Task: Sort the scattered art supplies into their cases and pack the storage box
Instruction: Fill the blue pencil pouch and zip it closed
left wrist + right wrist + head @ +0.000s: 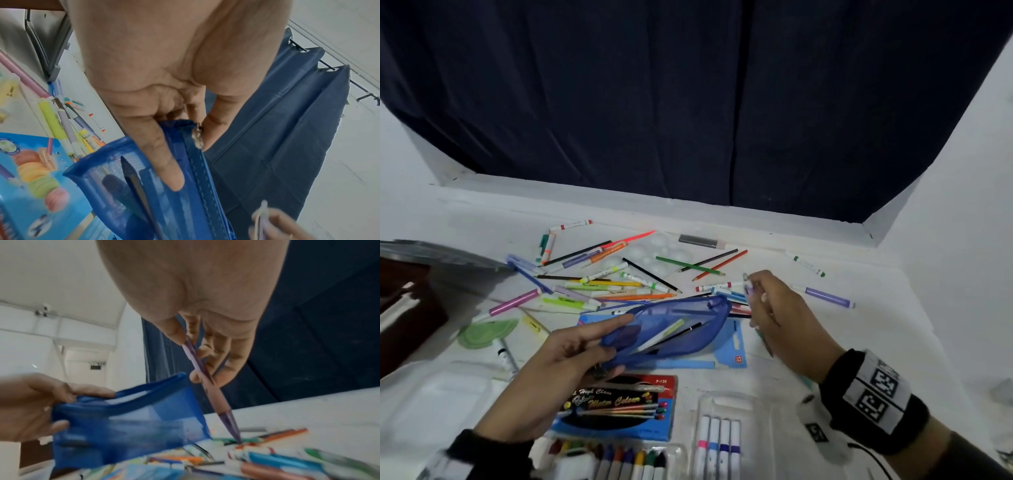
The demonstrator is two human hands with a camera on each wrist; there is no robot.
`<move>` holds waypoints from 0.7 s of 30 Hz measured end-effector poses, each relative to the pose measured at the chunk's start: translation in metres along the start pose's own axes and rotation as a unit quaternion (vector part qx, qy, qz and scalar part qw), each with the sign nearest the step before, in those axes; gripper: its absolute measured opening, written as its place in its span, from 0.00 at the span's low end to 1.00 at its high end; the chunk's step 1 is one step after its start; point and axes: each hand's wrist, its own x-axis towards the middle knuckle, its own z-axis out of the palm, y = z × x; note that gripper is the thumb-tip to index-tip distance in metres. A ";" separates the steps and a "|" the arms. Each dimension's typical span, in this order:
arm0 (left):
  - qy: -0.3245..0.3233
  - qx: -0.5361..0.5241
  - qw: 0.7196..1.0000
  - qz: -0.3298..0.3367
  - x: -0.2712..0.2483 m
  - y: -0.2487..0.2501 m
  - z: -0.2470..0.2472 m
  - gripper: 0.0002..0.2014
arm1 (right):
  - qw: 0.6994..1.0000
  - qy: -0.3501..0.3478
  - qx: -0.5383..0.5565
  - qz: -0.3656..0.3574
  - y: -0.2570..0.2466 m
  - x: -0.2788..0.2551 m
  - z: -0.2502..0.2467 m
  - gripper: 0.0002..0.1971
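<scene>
Head view: one blue mesh pouch (pixel 671 329) gripped in my left hand (pixel 558 370); right hand (pixel 780 308) beside it pinches one purple pen (pixel 207 382).

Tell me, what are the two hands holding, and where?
Left hand grips the blue mesh pouch at its zipper end; right hand pinches a purple pen mid-barrel.

Your red-and-blue paint box (pixel 616 407), lying near you on the table, reads "High Class" and "Water Colour" in gold script, with "P-120" in white at its top right corner. The light blue card (pixel 738 346) under your pouch shows a small red tag marked "12". The black-and-white squares on your wrist band (pixel 873 394) are coded patterns, not readable text.
</scene>
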 end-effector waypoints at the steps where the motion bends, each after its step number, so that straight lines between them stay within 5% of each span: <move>1: -0.001 0.001 1.000 -0.001 0.001 0.000 0.000 0.22 | 0.999 0.005 0.046 -0.020 -0.012 0.003 -0.001 0.04; 8: -0.021 0.024 0.999 -0.025 0.014 0.001 0.002 0.23 | 0.963 -0.042 0.213 -0.157 -0.069 0.017 0.010 0.10; 15: -0.036 0.025 0.999 -0.019 0.027 0.020 0.002 0.22 | 0.961 -0.097 0.014 -0.258 -0.045 0.051 0.052 0.16; 21: -0.011 0.015 1.000 -0.020 0.053 0.027 -0.018 0.23 | 0.968 0.046 0.115 -0.216 -0.032 0.096 0.049 0.10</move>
